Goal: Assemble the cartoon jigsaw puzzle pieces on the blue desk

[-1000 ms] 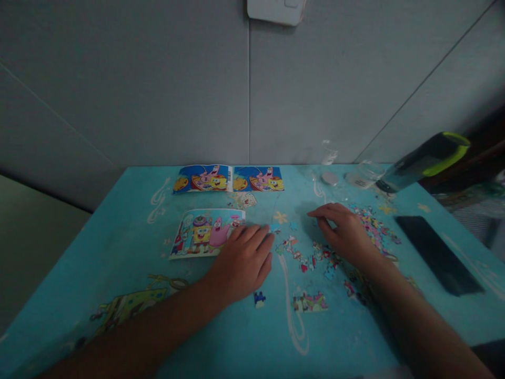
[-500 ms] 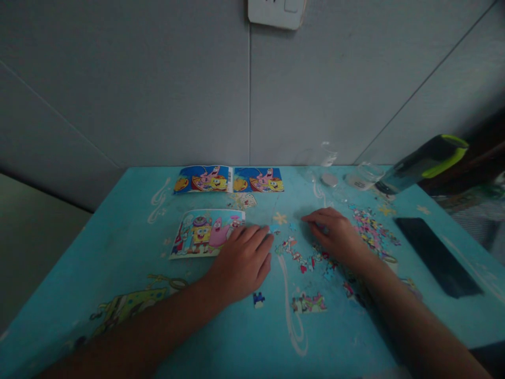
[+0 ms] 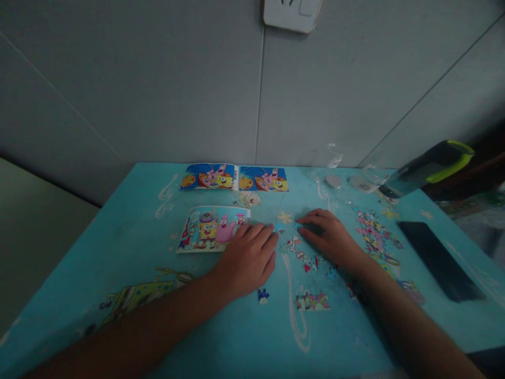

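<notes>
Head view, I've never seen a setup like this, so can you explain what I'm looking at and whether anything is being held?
There is no robot here: these are a person's bare hands, seen by one camera on their head, looking forward and down.

On the blue table lie a cartoon card, puzzle pieces, a small joined section and a black strip. A bottle is at the far right.

The left hand lies palm down at the card's right edge. The right hand has its fingertips at a light-blue piece; I can't tell whether it is gripped.
</notes>
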Motion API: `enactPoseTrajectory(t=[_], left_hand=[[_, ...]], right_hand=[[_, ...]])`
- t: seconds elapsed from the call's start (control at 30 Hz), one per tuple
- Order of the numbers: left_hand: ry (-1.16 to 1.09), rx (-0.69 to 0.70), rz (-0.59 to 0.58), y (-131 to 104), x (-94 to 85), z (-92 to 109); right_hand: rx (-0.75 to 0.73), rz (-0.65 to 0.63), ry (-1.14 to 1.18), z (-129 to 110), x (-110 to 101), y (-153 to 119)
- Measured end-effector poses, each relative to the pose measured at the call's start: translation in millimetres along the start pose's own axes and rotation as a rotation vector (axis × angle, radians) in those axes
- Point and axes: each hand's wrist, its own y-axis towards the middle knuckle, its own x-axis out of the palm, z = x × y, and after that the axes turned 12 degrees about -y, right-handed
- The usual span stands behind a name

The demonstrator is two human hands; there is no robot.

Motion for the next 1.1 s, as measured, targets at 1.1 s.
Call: enactPoseTrajectory(t=[1.1], left_hand=[[-0.011,0.015,0.005,-1.1,1.5,-3.9]], right_hand=[[0.135,0.002,0.105,22.1,-21.5,-6.8]])
